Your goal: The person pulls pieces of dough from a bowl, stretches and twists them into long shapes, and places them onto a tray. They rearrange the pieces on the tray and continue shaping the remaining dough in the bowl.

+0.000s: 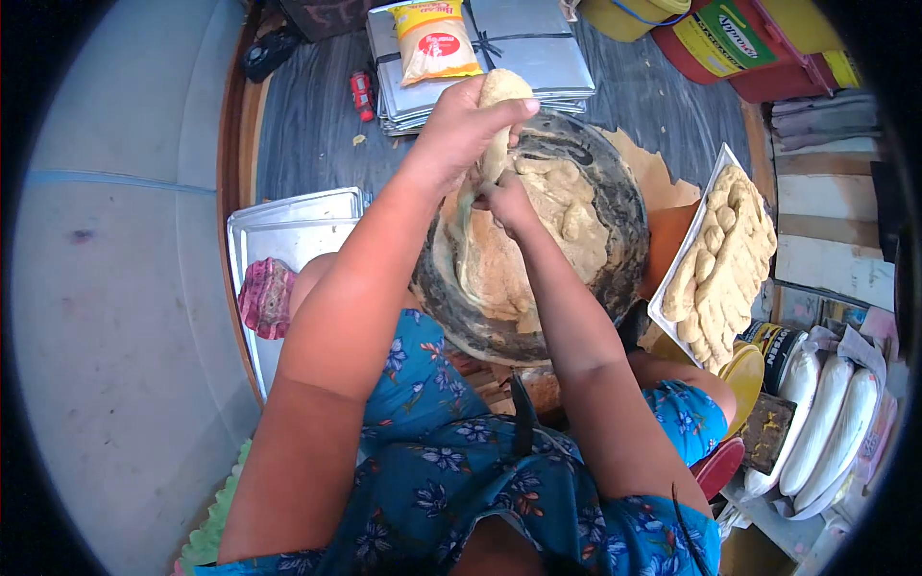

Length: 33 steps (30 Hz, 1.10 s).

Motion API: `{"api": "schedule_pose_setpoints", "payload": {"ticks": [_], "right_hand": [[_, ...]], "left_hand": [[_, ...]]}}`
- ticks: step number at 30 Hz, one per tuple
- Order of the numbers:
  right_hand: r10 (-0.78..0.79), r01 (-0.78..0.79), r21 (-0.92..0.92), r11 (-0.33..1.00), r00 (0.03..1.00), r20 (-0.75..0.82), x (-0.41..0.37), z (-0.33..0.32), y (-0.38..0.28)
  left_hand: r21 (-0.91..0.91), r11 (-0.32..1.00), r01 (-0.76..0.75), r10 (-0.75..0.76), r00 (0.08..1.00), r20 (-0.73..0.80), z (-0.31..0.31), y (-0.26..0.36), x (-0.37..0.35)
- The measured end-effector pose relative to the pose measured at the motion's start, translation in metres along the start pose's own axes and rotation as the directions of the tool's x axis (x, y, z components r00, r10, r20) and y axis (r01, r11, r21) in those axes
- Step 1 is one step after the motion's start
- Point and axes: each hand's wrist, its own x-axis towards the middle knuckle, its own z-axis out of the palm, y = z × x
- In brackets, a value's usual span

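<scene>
Above a wide dark basin (pixel 629 197), my left hand (pixel 459 134) is closed around a thick piece of pale dough (pixel 504 88), which bulges out over the top of the fist. Just below it, my right hand (pixel 509 204) is closed at the lower end of the same dough, its fingertips partly hidden. A thin pale strip (pixel 464 235) hangs from between the hands into the basin. Inside the basin lies more soft dough (pixel 562 187), with floury residue smeared over the bottom and sides.
To the right, a tray (pixel 658 309) holds several shaped dough pieces (pixel 725 269). Metal trays (pixel 288 213) lie at left. Behind the basin, a yellow-and-red packet (pixel 437 43) rests on stacked metal sheets (pixel 538 58). Tubs (pixel 730 43) stand at back right; white wrapped rolls (pixel 816 422) at lower right.
</scene>
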Motion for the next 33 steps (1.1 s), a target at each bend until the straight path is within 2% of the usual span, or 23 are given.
{"api": "schedule_pose_setpoints", "payload": {"ticks": [4,8,9,12,13,16,17,20,21,24,27,30,33], "right_hand": [[-0.014,0.009,0.102,0.995,0.999,0.044,-0.018,-0.01,-0.05],[-0.096,0.106,0.256,0.961,0.994,-0.051,-0.031,-0.03,-0.075],[-0.111,0.121,0.241,0.963,0.992,-0.056,-0.034,-0.04,-0.077],[-0.068,0.097,0.307,0.947,0.992,-0.104,-0.036,-0.067,-0.071],[-0.05,0.106,0.397,0.912,0.988,-0.149,-0.038,-0.075,-0.072],[-0.004,0.142,0.562,0.815,0.971,-0.239,-0.04,-0.107,-0.065],[-0.009,0.174,0.574,0.8,0.96,-0.278,-0.042,-0.115,-0.065],[-0.083,0.226,0.532,0.816,0.957,-0.278,-0.06,-0.122,-0.082],[-0.121,0.248,0.514,0.821,0.956,-0.269,-0.068,-0.119,-0.093],[-0.229,0.313,0.481,0.819,0.947,-0.225,-0.082,-0.104,-0.12],[-0.303,0.35,0.509,0.787,0.937,-0.176,-0.081,-0.095,-0.138],[-0.301,0.335,0.472,0.816,0.942,-0.148,-0.074,-0.085,-0.152],[-0.352,0.36,0.332,0.872,0.932,-0.086,-0.061,-0.076,-0.15]], "left_hand": [[-0.03,0.999,-0.027,0.028,0.999,0.021,-0.003,-0.004,0.002],[-0.083,0.997,0.004,0.002,0.997,0.073,0.001,-0.002,-0.001],[-0.08,0.996,0.026,-0.017,0.994,0.104,0.002,-0.001,-0.003],[0.149,0.986,0.073,-0.096,0.985,0.146,-0.002,-0.014,0.004],[0.222,0.967,0.124,-0.161,0.974,0.161,-0.002,-0.017,0.004],[0.386,0.922,0.023,-0.094,0.982,0.166,-0.004,-0.046,0.012],[0.367,0.926,0.084,-0.15,0.976,0.156,-0.002,-0.048,0.011],[0.366,0.925,0.1,-0.169,0.972,0.162,0.008,-0.03,0.005],[0.338,0.937,0.093,-0.16,0.971,0.176,0.004,-0.041,0.011],[0.393,0.92,0.003,-0.089,0.976,0.201,0.001,-0.056,0.016],[0.303,0.944,0.132,-0.217,0.938,0.269,0.012,-0.06,0.003],[0.59,0.805,0.056,-0.304,0.893,0.331,0.017,-0.057,0.006],[0.531,0.835,0.141,-0.264,0.951,0.162,0.013,-0.061,0.013]]}}
